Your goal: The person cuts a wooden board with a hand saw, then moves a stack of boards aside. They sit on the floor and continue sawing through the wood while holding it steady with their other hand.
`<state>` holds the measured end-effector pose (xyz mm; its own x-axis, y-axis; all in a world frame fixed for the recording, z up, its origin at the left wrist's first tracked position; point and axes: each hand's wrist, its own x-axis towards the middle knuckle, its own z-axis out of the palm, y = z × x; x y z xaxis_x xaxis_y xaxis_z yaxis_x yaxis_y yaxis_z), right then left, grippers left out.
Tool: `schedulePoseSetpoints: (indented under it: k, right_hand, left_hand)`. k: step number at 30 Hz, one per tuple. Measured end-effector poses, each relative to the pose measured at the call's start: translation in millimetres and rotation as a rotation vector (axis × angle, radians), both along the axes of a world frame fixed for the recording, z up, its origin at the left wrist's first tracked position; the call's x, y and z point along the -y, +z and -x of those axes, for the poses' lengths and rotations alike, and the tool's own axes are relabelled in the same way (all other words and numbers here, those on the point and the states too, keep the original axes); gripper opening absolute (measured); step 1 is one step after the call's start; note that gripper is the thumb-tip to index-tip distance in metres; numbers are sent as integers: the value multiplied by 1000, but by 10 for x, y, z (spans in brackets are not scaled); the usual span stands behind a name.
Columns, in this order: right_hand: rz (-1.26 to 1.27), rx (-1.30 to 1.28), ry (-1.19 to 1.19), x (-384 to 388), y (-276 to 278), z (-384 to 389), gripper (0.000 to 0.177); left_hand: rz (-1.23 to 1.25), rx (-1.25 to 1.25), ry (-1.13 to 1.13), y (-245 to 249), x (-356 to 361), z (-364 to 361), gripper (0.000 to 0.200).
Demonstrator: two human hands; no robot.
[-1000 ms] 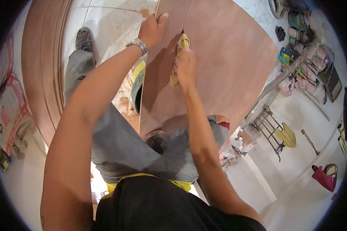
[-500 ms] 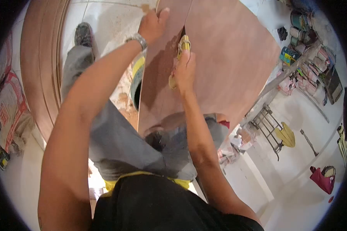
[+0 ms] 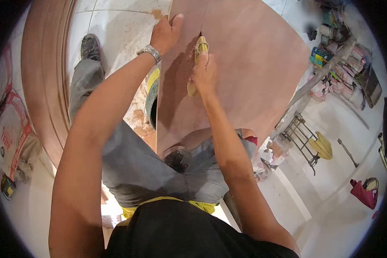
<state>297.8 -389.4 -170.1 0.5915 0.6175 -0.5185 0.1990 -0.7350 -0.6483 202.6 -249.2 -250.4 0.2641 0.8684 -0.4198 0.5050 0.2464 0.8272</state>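
Note:
A reddish-brown wooden board (image 3: 249, 73) lies in front of me, with a thin straight cut line running up from the saw toward its far edge. My right hand (image 3: 204, 74) is closed around the yellowish handle of a handsaw (image 3: 202, 44). Only a small dark bit of its blade shows at the cut; the remainder is hidden. My left hand (image 3: 166, 33) grips the board's left edge, thumb on top and fingers partly out of sight over the side. Fine sawdust lies along the cut near the saw.
Under the board's left edge stands a dark round bucket (image 3: 152, 101) with a yellow band. A curved brown wooden frame (image 3: 47, 77) and printed sacks (image 3: 13, 133) are at left. At right are a metal rack (image 3: 300, 135), a yellow shovel blade (image 3: 321, 146) and a maroon bag (image 3: 364, 194).
My right hand has pushed the saw a little forward, and less of the dark blade shows ahead of the handle. My left hand stays on the board edge. The view has shifted slightly.

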Motion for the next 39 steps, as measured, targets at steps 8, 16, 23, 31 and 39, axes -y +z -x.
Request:
schedulePoseSetpoints:
  k: [8,16,23,31,39]
  right_hand:
    - [120,237,370,928,769,160,31]
    - [105,243,283,915,746,178,28]
    - [181,290,365,968,910,188,44]
    - [155,247,147,649,365,214,41]
    - [67,-52,39,416,502,106,41]
  left_hand:
    - [1,22,38,159,17,21,67]
    - [-29,21,-18,-57,-50,-3,71]
    - [-60,8,17,-50,9,8,71]
    - [29,20,-12,68,-18,13,72]
    - [-118,36,66,33,35,6,72]
